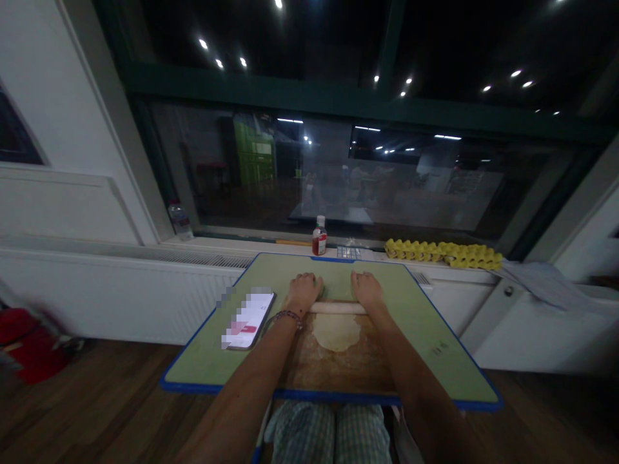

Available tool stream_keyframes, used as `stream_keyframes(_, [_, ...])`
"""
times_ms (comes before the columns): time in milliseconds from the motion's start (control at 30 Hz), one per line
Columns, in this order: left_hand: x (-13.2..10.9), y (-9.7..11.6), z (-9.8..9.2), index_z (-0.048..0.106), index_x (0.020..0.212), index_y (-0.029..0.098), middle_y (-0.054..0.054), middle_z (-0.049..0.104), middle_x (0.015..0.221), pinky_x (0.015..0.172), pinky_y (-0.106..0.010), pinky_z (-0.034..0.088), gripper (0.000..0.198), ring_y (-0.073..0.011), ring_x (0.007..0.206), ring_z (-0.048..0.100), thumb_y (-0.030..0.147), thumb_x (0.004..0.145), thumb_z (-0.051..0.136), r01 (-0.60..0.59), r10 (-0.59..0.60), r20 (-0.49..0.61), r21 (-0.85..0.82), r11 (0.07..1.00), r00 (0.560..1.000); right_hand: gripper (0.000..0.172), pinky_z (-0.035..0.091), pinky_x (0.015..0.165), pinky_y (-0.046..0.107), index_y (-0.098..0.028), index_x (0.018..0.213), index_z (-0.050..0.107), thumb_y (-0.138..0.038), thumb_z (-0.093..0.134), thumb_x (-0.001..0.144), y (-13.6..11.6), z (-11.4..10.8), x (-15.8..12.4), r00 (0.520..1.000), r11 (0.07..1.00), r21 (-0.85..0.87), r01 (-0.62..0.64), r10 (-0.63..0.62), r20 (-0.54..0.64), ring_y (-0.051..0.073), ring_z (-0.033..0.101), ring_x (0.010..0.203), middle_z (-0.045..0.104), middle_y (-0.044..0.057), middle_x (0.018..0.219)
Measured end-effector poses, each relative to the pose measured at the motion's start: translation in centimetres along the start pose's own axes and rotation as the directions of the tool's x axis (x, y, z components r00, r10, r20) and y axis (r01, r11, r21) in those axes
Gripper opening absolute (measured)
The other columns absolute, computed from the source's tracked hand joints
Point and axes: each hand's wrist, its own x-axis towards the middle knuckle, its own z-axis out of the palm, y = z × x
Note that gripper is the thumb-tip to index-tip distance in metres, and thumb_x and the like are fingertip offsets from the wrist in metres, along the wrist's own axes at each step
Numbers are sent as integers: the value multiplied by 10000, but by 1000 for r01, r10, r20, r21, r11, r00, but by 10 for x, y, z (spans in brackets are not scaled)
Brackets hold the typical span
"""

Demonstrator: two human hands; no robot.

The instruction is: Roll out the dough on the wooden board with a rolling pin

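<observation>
A pale rolling pin (pixel 337 309) lies crosswise at the far edge of a flattened sheet of dough (pixel 337 334). On its left end rests my left hand (pixel 304 292), fingers bent forward over it, a beaded bracelet at the wrist. My right hand (pixel 367 290) covers the other end in the same way, so both pin ends are hidden. Beneath the dough is a brown wooden board (pixel 338 374), dusted with flour. The dough is thin, roughly round and uneven at its edge.
The board sits on a small green table (pixel 435 351) with a blue rim. A lit phone (pixel 251 322) lies left of my forearm. Along the windowsill stand a small bottle of red liquid (pixel 319 236), a clear bottle (pixel 180 221) and yellow egg trays (pixel 442 253).
</observation>
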Motion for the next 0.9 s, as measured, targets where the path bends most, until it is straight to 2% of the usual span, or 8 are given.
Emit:
stream_keyframes(100, [-4,-1,2,691,1067,140,-137,697,1156,938,-377,460,402,-271,1126,602,390,947,400,-8,8,38,17,1000,999,465,485,895,361,-129,1209,683,-267,276,1031,1,2,-5,998,1000,-26,10,-8,69,255,647,1081,716,199,1083])
stream_keyframes(267, [-14,0,1,668,1097,120,-157,663,1207,967,-428,441,409,-300,1165,556,386,941,401,-40,39,34,53,998,999,475,480,874,358,-159,1200,693,-281,269,1025,5,3,-17,992,999,-34,-21,25,124,258,672,1035,723,169,1108])
stream_keyframes(333, [-20,1,-2,664,1103,126,-158,662,1200,958,-438,441,410,-308,1158,553,398,947,399,-60,56,51,72,996,997,464,467,891,352,-167,1175,703,-292,281,1026,4,0,-23,993,998,-45,-41,46,111,253,667,1047,722,166,1114])
stream_keyframes(467, [-39,5,-8,653,1122,179,-144,650,1229,965,-454,427,371,-310,1185,530,405,959,408,-99,94,58,89,991,994,402,452,902,365,-181,1235,656,-212,333,999,1,-11,-41,997,994,-101,43,-36,72,245,649,1063,713,152,1127])
stream_keyframes(567, [-62,8,-12,652,1133,196,-125,624,1299,1014,-450,391,356,-296,1240,498,386,970,398,-151,152,-3,105,983,988,376,420,959,382,-171,1232,652,-201,372,982,-2,-17,-65,996,992,-93,83,-79,48,248,625,1103,695,163,1164])
stream_keyframes(667, [-89,6,-13,643,1184,229,-95,581,1390,1095,-481,300,393,-293,1339,425,406,992,348,-220,233,-78,140,965,969,406,348,1055,405,-180,1272,635,-224,340,996,-2,-17,-91,990,989,-48,140,-140,16,259,557,1220,648,137,1289])
stream_keyframes(767, [-109,1,-14,579,1302,259,-75,542,1445,1129,-480,253,435,-272,1379,397,440,1001,321,-317,329,-110,118,941,938,458,256,1131,427,-168,1335,598,-279,286,1018,0,-11,-111,993,994,5,106,-105,-46,262,453,1340,600,109,1376])
stream_keyframes(900, [-110,-3,-12,549,1352,282,-58,534,1460,1140,-490,237,465,-278,1395,390,475,997,318,-326,335,-99,92,941,937,467,212,1157,428,-166,1364,579,-283,299,1010,1,-8,-113,994,994,36,104,-103,-28,250,432,1364,581,98,1402])
